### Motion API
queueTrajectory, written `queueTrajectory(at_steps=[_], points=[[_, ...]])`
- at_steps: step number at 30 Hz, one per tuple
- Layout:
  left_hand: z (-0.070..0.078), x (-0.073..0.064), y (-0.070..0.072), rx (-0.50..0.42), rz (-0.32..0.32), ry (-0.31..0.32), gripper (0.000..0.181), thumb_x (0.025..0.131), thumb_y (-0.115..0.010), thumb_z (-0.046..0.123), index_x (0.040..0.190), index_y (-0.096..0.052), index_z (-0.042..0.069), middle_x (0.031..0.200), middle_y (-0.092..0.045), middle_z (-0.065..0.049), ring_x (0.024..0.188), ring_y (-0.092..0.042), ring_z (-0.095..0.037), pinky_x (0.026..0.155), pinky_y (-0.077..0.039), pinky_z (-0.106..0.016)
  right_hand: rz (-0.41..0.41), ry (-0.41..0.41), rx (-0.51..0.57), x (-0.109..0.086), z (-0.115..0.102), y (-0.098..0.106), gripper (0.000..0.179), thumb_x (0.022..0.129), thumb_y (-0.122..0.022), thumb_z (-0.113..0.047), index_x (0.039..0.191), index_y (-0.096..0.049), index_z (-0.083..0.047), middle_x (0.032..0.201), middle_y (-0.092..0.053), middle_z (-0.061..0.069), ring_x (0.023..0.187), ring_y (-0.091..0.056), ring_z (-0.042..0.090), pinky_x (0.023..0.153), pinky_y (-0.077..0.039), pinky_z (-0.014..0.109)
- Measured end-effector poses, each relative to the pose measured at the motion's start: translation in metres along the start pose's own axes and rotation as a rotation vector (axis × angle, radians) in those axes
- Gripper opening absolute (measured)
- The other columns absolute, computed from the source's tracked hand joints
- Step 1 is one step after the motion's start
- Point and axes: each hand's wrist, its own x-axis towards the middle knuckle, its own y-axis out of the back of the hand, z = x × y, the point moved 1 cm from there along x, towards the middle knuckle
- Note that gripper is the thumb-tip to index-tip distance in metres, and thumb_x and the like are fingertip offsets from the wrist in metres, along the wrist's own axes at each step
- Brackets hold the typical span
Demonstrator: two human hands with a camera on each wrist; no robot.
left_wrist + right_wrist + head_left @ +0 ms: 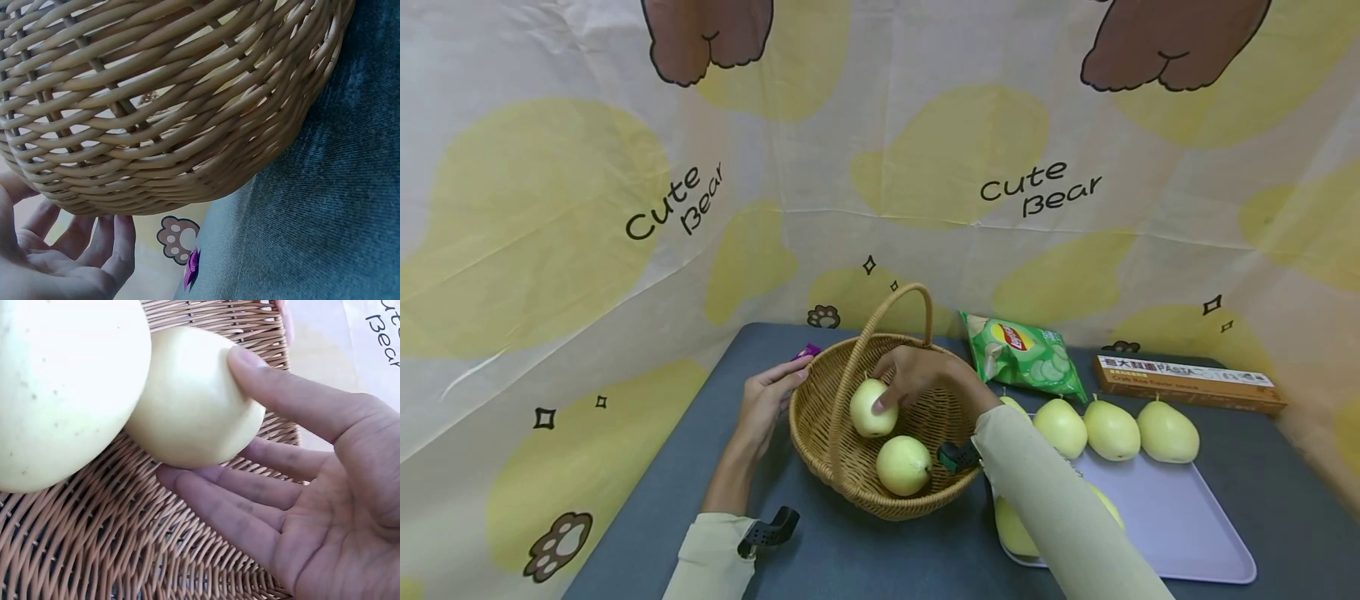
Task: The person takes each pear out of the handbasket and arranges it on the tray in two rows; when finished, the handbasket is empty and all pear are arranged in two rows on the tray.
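Observation:
A wicker basket point(880, 504) with an arched handle stands on the table. Inside it my right hand point(917, 372) holds a pale green pear point(872, 408), thumb on one side and fingers on the other, as the right wrist view also shows with the pear point(194, 400) and the hand point(325, 494). A second pear point(904, 466) lies in the basket nearer to me. My left hand point(765, 402) touches the basket's left side near the rim. In the left wrist view its fingers point(122, 247) lie fairly straight against the outside of the weave point(175, 144).
To the right lies a lilac tray point(1180, 517) with several pears point(1111, 429) along its far side and others partly hidden by my right sleeve. Behind are a green chip bag point(1022, 354) and a brown pasta box point(1187, 385). A purple wrapper point(807, 351) lies left behind the basket.

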Motion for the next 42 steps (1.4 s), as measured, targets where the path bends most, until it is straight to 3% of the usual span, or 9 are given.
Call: queueTrajectory(at_steps=[7, 12, 19, 24, 30, 35, 42], points=[[0.000, 0.000, 0.000, 0.002, 0.002, -0.009, 0.039, 0.104, -0.069, 0.015, 0.139, -0.069, -0.001, 0.146, -0.066, -0.014, 0.112, -0.072, -0.011, 0.087, -0.064, -0.028, 0.043, 0.051, 0.002, -0.012, -0.012, 0.005, 0.067, 0.091, -0.087, -0.020, 0.147, -0.057, 0.000, 0.105, -0.079, 0.011, 0.094, -0.078, 0.030, 0.095, -0.062, 0.050], [0.000, -0.001, -0.001, 0.010, 0.007, -0.012, 0.040, 0.104, -0.069, 0.016, 0.140, -0.068, -0.002, 0.146, -0.065, -0.015, 0.111, -0.072, -0.010, 0.088, -0.063, -0.028, 0.071, 0.067, -0.005, -0.023, -0.019, 0.010, 0.068, 0.090, -0.088, -0.023, 0.146, -0.058, -0.002, 0.114, -0.077, 0.012, 0.094, -0.077, 0.025, 0.095, -0.062, 0.049], [-0.001, -0.002, -0.001, 0.014, 0.003, -0.013, 0.040, 0.104, -0.069, 0.017, 0.140, -0.068, 0.000, 0.147, -0.064, -0.015, 0.112, -0.072, -0.009, 0.088, -0.063, -0.028, 0.113, 0.133, -0.036, -0.044, -0.028, 0.013, 0.071, 0.089, -0.088, -0.030, 0.147, -0.059, -0.003, 0.123, -0.075, 0.014, 0.108, -0.073, 0.020, 0.094, -0.060, 0.038], [-0.002, -0.002, -0.001, 0.011, -0.001, -0.013, 0.040, 0.104, -0.069, 0.017, 0.140, -0.068, 0.000, 0.149, -0.063, -0.016, 0.112, -0.072, -0.009, 0.088, -0.063, -0.027, 0.138, 0.170, -0.045, -0.065, -0.031, 0.014, 0.072, 0.088, -0.089, -0.032, 0.148, -0.059, -0.005, 0.127, -0.074, 0.008, 0.116, -0.070, 0.022, 0.097, -0.059, 0.039], [-0.002, -0.001, 0.000, 0.009, 0.001, -0.012, 0.041, 0.104, -0.070, 0.018, 0.140, -0.068, 0.000, 0.151, -0.062, -0.014, 0.112, -0.072, -0.009, 0.089, -0.063, -0.027, 0.170, 0.193, -0.068, -0.093, -0.024, 0.014, 0.073, 0.087, -0.089, -0.036, 0.149, -0.060, -0.010, 0.133, -0.072, 0.007, 0.124, -0.068, 0.027, 0.102, -0.058, 0.045], [-0.001, -0.001, -0.001, 0.022, 0.000, -0.010, 0.041, 0.105, -0.069, 0.019, 0.141, -0.067, 0.000, 0.150, -0.062, -0.014, 0.113, -0.072, -0.009, 0.089, -0.063, -0.027, 0.205, 0.196, -0.019, -0.115, -0.013, 0.013, 0.073, 0.087, -0.089, -0.037, 0.150, -0.059, -0.012, 0.138, -0.070, 0.008, 0.128, -0.067, 0.030, 0.105, -0.057, 0.049], [-0.001, -0.002, -0.001, 0.029, 0.007, -0.004, 0.042, 0.105, -0.068, 0.018, 0.142, -0.066, -0.001, 0.150, -0.063, -0.013, 0.110, -0.073, -0.010, 0.089, -0.063, -0.029, 0.244, 0.251, 0.082, -0.139, 0.005, 0.010, 0.069, 0.088, -0.089, -0.031, 0.148, -0.060, -0.013, 0.127, -0.074, 0.007, 0.113, -0.074, 0.025, 0.096, -0.061, 0.043]])
